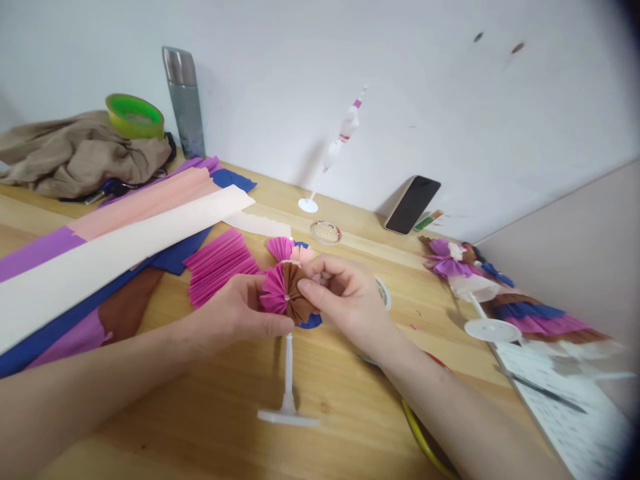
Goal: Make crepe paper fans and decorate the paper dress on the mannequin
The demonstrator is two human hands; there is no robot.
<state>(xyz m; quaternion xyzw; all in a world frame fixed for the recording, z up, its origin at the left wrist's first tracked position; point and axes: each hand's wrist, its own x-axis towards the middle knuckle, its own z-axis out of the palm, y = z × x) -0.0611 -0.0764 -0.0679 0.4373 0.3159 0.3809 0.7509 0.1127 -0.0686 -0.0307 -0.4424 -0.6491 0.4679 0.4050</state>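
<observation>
A pleated crepe-paper flower (289,298) in pink, brown and blue sits at the top of a small white stand (289,380), a pearl-like bead at its centre. My left hand (241,307) is closed round its pink left side, the thumb below. With thumb and fingertips my right hand (345,293) pinches the brown pleats at the right. Behind this flower, more pink, peach and blue pleats show, partly hidden by it and my fingers. Next to my left hand lies a pleated sheet of pink crepe paper (220,267).
Crepe-paper strips (125,243) cover the left side, near a beige cloth (75,157), tape roll (134,117) and flask (185,107). A bare stand (309,205), bangle-like ring (326,233) and phone (413,205) are farther back. Paper-decorated stands (493,330) and a pen (547,392) lie right.
</observation>
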